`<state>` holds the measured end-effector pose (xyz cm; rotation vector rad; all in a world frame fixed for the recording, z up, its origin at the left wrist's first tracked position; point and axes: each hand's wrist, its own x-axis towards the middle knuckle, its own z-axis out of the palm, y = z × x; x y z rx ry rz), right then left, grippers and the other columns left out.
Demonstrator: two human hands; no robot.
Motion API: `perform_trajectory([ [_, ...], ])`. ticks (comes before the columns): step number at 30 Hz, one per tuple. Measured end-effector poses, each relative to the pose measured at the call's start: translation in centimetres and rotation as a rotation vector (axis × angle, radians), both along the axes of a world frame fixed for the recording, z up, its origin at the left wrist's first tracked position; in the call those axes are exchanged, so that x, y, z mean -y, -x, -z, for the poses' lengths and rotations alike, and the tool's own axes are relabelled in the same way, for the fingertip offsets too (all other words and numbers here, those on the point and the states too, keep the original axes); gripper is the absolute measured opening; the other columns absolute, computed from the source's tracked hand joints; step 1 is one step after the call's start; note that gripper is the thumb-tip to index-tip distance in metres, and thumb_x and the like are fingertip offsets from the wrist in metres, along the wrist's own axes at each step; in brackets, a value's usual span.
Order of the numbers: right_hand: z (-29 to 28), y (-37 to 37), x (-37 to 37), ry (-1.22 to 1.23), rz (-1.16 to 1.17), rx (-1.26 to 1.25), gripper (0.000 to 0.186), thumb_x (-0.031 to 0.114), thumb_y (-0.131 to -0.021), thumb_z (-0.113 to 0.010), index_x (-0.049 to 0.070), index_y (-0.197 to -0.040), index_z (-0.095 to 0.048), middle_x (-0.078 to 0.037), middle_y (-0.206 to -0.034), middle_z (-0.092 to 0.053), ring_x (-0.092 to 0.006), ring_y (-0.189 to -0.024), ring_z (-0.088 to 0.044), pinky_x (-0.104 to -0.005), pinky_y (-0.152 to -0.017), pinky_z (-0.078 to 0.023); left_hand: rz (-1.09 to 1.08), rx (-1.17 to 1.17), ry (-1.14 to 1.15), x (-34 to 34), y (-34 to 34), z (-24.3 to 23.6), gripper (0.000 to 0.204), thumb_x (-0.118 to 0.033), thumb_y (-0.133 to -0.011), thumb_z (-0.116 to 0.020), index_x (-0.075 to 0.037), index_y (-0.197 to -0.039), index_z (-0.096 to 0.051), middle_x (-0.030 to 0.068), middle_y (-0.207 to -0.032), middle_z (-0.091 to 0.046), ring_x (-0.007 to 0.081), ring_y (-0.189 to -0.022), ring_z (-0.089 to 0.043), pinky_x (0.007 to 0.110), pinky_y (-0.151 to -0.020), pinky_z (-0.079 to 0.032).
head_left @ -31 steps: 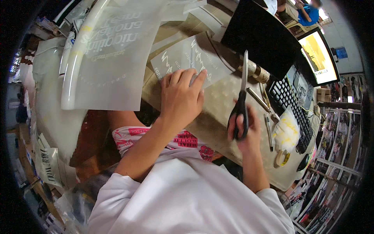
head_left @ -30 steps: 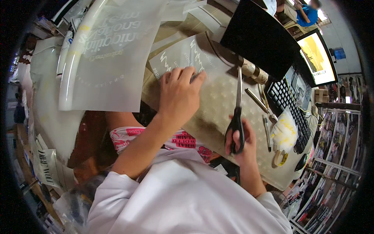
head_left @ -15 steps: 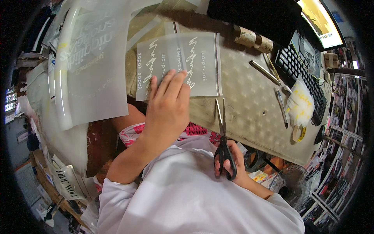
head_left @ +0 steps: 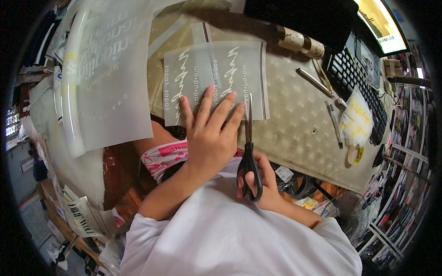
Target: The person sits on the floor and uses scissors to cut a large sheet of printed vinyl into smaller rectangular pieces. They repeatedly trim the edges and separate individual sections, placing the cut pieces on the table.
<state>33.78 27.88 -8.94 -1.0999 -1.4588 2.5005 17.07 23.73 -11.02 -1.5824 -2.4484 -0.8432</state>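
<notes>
A translucent film sheet [head_left: 184,60] with mirrored white script lettering lies at the table's near edge. My left hand [head_left: 212,138] rests on its lower part, fingers spread, pressing it flat. In my right hand [head_left: 264,184] is a pair of black-handled scissors [head_left: 249,156], its blades pointing away from me. The blades look nearly closed and overlap the sheet's near edge, right of the left fingertips; whether they lie over or around the film I cannot tell. A narrow clear strip [head_left: 200,33] shows at the sheet's far edge.
A larger printed film sheet [head_left: 110,101] hangs over the table edge at left, beside a clear roll [head_left: 73,106]. To the right are a cutter knife [head_left: 335,124], a tape roll [head_left: 355,154], a keyboard [head_left: 354,76] and a cardboard tube [head_left: 299,42]. A fan [head_left: 345,211] stands below.
The scissors moved left and away from me to the sheet's near edge, their blades coming closer together. My left hand shifted right and spread its fingers. The sheet slid slightly nearer.
</notes>
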Motion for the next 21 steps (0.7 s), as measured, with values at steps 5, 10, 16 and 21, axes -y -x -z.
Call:
perform_trajectory([
  [5, 0.18, 0.34, 0.38, 0.035, 0.095, -0.048, 0.057, 0.036, -0.088, -0.059, 0.003, -0.128, -0.034, -0.006, -0.071, -0.053, -0.0146, -0.055, -0.054, -0.0276, -0.048, -0.046, -0.026, 0.021, 0.017, 0.06, -0.28, -0.21, 0.033, -0.009, -0.076, -0.062, -0.014, -0.108, -0.067, 0.0068, -0.124, -0.056, 0.0357, -0.125, -0.043, 0.064, -0.106, -0.013],
  [10, 0.35, 0.26, 0.24, 0.028, 0.080, -0.045, 0.053, 0.029, -0.090, -0.059, 0.002, -0.128, -0.034, -0.006, -0.070, -0.054, -0.0153, -0.055, -0.055, -0.0282, -0.049, -0.047, -0.027, 0.026, 0.003, 0.15, -0.27, -0.11, 0.033, -0.009, -0.076, -0.062, -0.014, -0.109, -0.067, 0.0064, -0.125, -0.056, 0.0358, -0.126, -0.042, 0.064, -0.106, -0.012],
  [16, 0.16, 0.35, 0.14, 0.035, 0.086, -0.036, 0.051, 0.026, -0.091, -0.059, 0.002, -0.128, -0.034, -0.006, -0.070, -0.054, -0.0149, -0.054, -0.054, -0.0279, -0.048, -0.046, -0.016, 0.001, -0.039, 0.04, -0.21, 0.40, 0.029, -0.013, -0.077, -0.059, -0.011, -0.104, -0.067, 0.0077, -0.121, -0.057, 0.0379, -0.123, -0.044, 0.069, -0.102, -0.013],
  [21, 0.21, 0.22, 0.19, 0.056, 0.107, -0.043, 0.050, 0.024, -0.091, -0.058, 0.002, -0.129, -0.034, -0.006, -0.070, -0.054, -0.0145, -0.053, -0.053, -0.0274, -0.047, -0.045, -0.020, 0.018, -0.016, 0.09, -0.31, 0.13, 0.031, -0.010, -0.077, -0.061, -0.014, -0.107, -0.067, 0.0062, -0.124, -0.056, 0.0364, -0.125, -0.043, 0.065, -0.105, -0.012],
])
